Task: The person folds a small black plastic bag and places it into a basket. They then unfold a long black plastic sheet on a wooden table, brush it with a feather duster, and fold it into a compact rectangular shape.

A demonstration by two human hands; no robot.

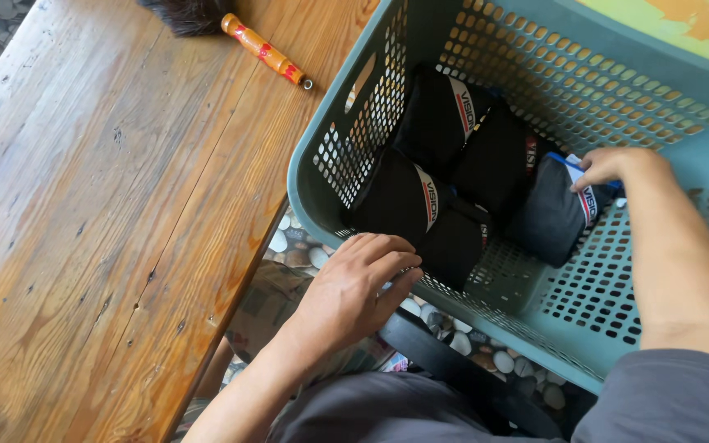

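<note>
Wooden table (100, 213) filled the left side, planks worn and stained; pebble floor (486, 354) showed below its near-right edge. Brush (231, 29) with an orange handle and dark bristles lay at the far end of the table. Teal basket (658, 164) with perforated walls sat right of the table, its left wall against the table edge, tilted toward the person's lap.

Inside the basket lay folded dark garments (445, 176), four black bundles packed together toward the left, some with a white and red band. Grey bundle (551, 215) lay just right of them on the basket floor, touching the nearest black one.

Left hand (354, 287) rested on the basket's near rim, fingers curled over the edge, fingertips next to the nearest black bundle; gripping the rim loosely, holding nothing else. Right hand (617, 166) reached down into the basket from the right, fingers bent and pinching the far end of the grey bundle at its band. Right forearm crossed the basket's right side. Grey sleeves and the lap showed along the near edge.
</note>
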